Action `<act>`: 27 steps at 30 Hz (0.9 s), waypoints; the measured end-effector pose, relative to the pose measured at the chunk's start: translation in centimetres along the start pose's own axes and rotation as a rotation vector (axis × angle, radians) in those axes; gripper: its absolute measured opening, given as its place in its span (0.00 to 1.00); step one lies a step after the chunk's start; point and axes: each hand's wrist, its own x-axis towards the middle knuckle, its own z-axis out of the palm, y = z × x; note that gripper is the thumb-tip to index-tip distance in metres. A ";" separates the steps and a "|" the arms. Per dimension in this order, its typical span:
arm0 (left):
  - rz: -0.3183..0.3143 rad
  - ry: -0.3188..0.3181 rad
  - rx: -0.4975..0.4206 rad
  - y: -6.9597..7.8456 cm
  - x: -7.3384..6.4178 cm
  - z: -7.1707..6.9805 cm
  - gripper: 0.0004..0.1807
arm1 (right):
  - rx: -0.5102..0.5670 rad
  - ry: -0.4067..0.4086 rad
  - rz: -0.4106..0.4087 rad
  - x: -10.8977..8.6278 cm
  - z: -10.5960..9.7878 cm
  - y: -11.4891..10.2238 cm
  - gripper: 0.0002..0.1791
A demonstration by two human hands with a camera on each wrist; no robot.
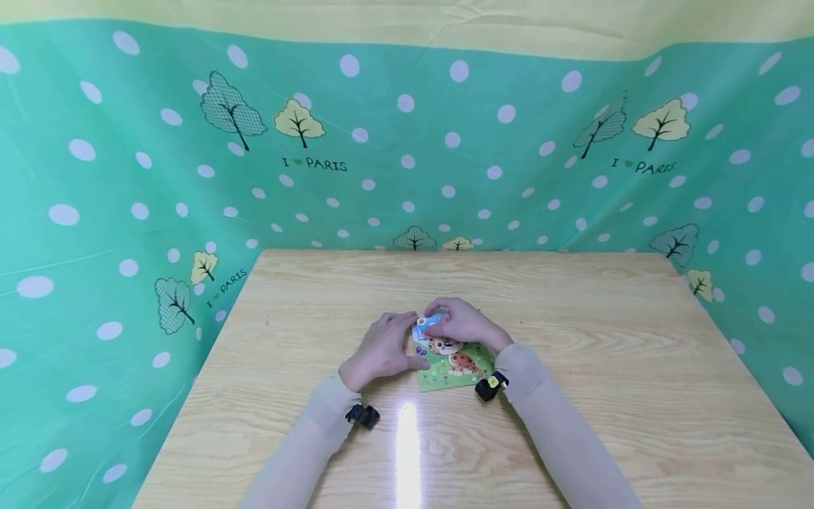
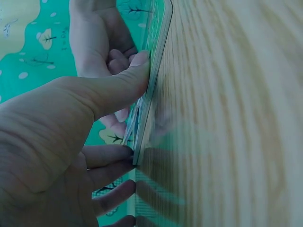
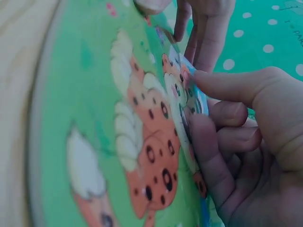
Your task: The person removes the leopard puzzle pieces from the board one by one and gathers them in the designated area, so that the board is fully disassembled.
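A thin picture board [image 1: 439,378] with a spotted orange leopard cub on green grass lies flat on the wooden table. My left hand [image 1: 381,350] spans its left side, the thumb on the board near its lower left and the fingertips at the upper left corner, fingers fairly straight. Over the board's top, my right hand [image 1: 467,322] pinches a blue puzzle piece [image 1: 429,324] between thumb and forefinger. In the left wrist view a thin edge stands slightly tilted off the board. The right wrist view shows the leopard cub [image 3: 156,156] up close, with the right fingertips right at its head.
The light wooden table [image 1: 604,396] stretches around the board, with a bright light reflection in front of it. A green dotted cloth [image 1: 407,141] printed with trees hangs behind and at both sides. Each wrist bears a small black camera [image 1: 364,416].
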 end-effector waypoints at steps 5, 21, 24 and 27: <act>0.003 0.000 -0.005 -0.2 -0.1 -0.1 0.57 | 0.024 0.069 0.042 0.0 0.3 0.2 0.15; 0.008 -0.011 0.015 -0.3 0.1 0.0 0.57 | 0.071 0.200 -0.033 -1.3 0.7 0.3 0.14; 0.009 -0.008 0.015 -0.4 0.0 0.1 0.57 | 0.106 0.205 -0.020 -1.4 0.7 0.5 0.14; 0.009 -0.009 0.014 -0.3 0.0 0.1 0.57 | 0.138 0.221 -0.003 -1.4 0.7 0.9 0.14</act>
